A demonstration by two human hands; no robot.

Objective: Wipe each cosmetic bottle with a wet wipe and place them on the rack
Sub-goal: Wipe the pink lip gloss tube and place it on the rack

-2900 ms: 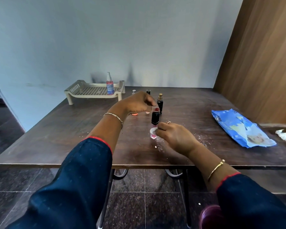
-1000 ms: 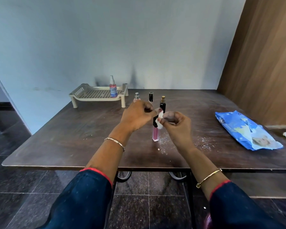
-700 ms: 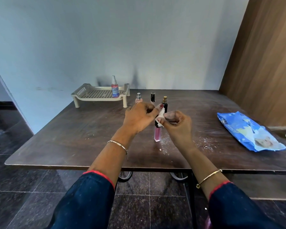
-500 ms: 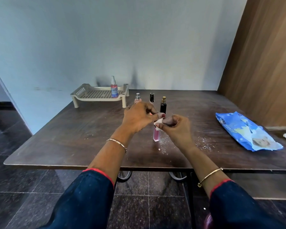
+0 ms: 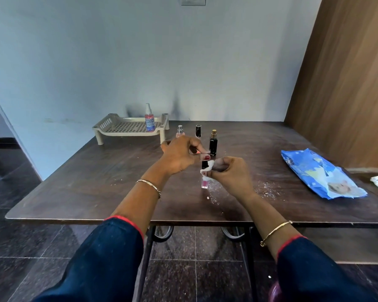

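Spray bottle (image 5: 149, 118) at right end of rack (image 5: 106, 125), three small bottles (image 5: 198, 130) beside it; bare table (image 5: 100, 171) in front.

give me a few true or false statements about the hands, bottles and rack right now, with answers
1. A spray bottle stands on the rack. True.
2. The left hand pinches the black cap of the pink tube. True.
3. The right hand holds nothing. False: its fingers hold a white wipe against the pink tube.
4. The blue wipe pack lies on the rack. False: it lies on the table, at the right.
5. Three small bottles stand on the table behind the hands, not on the rack. True.
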